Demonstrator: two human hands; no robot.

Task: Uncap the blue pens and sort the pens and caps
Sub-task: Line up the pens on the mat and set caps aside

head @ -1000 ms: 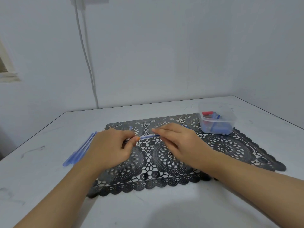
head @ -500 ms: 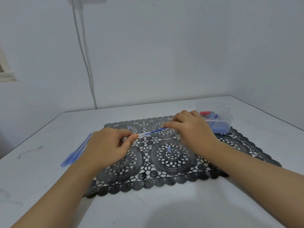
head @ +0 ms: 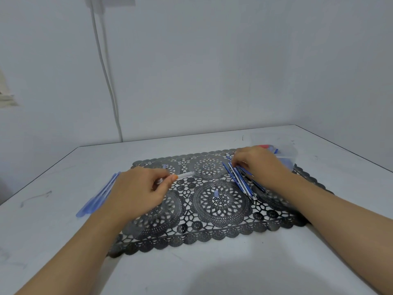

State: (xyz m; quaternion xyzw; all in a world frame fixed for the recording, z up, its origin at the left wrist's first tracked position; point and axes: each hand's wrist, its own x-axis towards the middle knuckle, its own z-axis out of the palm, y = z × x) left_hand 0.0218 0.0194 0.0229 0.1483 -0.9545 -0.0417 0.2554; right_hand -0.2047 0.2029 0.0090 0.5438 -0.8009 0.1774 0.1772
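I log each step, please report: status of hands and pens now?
Left hand pinches clear tube. Right hand on blue pens, grip unclear. Loose cap on mat between hands.

free: near table point(head: 208, 269) | obstacles: probable cap point(head: 216, 193) on mat point(head: 225, 218) centre; pens point(head: 239, 180) right

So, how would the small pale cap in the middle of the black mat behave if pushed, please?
The small cap seems to stand on end, so a nudge would probably tip it. It looks tiny and round, so likely very light and apt to roll, though the openwork mat may catch it.
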